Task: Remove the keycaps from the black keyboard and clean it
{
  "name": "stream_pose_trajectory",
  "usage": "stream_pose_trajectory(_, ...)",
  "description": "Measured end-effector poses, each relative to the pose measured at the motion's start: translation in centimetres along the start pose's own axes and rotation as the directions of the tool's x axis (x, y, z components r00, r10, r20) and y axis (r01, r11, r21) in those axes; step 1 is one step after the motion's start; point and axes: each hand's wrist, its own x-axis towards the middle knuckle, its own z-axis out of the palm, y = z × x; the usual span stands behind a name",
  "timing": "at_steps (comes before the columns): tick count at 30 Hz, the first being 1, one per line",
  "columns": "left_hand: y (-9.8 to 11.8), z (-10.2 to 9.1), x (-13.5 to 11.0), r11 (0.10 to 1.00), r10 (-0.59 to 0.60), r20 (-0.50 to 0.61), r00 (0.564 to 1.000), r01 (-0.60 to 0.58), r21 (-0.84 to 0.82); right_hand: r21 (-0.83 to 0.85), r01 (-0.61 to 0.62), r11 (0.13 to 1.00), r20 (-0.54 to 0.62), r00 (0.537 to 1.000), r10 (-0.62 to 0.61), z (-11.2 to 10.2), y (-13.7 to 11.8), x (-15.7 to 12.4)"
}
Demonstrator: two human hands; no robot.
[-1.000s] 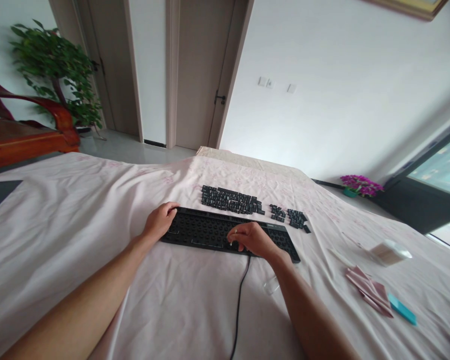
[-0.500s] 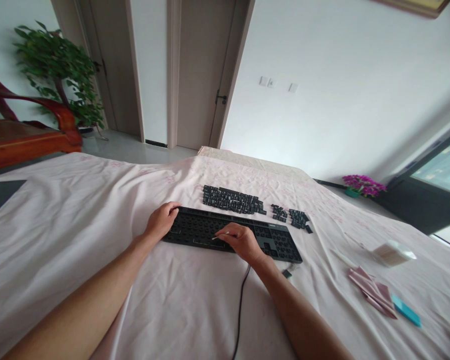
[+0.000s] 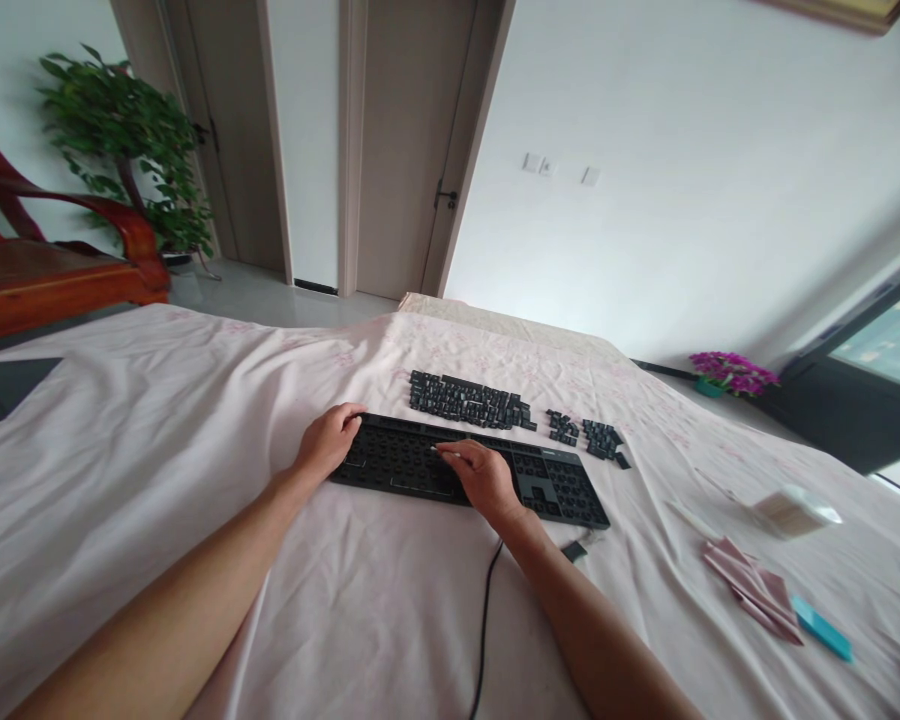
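A long, flat, black plastic keyboard (image 3: 412,465) lies on a pale pink flowered cloth (image 3: 345,620), right in front of the person, with rows of little dark spots on it. The left hand (image 3: 330,440) holds its left end, with fingers curled around the far corner. The right hand (image 3: 486,475) is over the middle, its thumb and finger pinched close together on a thin white stick (image 3: 441,450); I cannot tell if the tip touches the keyboard. A thin black cord (image 3: 487,620) runs from the near side toward the person. Just behind the keyboard sits a big bunch of loose black square keys (image 3: 469,402), with two smaller bunches of black keys (image 3: 562,427) to the right. Farther right are a clear pack of pale sticks (image 3: 795,510), a folded dusty-pink cloth (image 3: 754,590) and a flat bright-blue thing (image 3: 821,628).
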Motion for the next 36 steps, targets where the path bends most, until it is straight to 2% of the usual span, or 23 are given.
stream_pose_trajectory(15,-0.1,0.1,0.0,1.0,0.004,-0.003,1.0,-0.004,-0.009,-0.032,0.045,0.998,0.042,0.998,-0.044,-1.4,-0.9,-1.1)
stream_pose_trajectory(22,-0.1,0.1,0.1,1.0,-0.004,0.001,1.0,0.004,-0.01,0.081,0.017,0.997,0.107,0.994,-0.026,-1.8,-0.5,-1.4)
stream_pose_trajectory(27,-0.1,0.1,0.0,1.0,-0.004,0.003,1.0,0.004,-0.022,0.248,-0.082,0.965,-0.037,0.995,0.094,-0.8,0.7,-1.1)
stream_pose_trajectory(31,-0.1,0.1,0.0,1.0,-0.008,0.003,1.0,0.008,-0.027,0.163,-0.051,0.985,-0.112,0.991,0.07,-0.2,1.2,-0.8)
stream_pose_trajectory(36,-0.2,0.2,0.1,1.0,0.001,-0.003,1.0,-0.001,-0.021,0.031,0.001,1.0,-0.078,0.997,0.001,-0.1,1.1,-0.6)
